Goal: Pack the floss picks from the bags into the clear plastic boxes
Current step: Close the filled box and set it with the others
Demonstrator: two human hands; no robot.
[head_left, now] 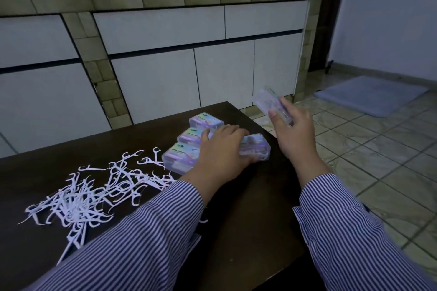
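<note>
Several boxes filled; loose floss picks remain.
Right hand grips a clear box; left hand rests flat on packed boxes.

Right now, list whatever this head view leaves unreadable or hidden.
- Clear plastic box in the right hand: motion-blurred; contents unclear.
- Clear box under the left hand: mostly covered; lid state unknown.
- Printed labels on the three clear boxes on the dark table: too small to read.
- White floss picks: tangled, partly behind the striped left sleeve; uncountable.
- Bags: none in view.
</note>
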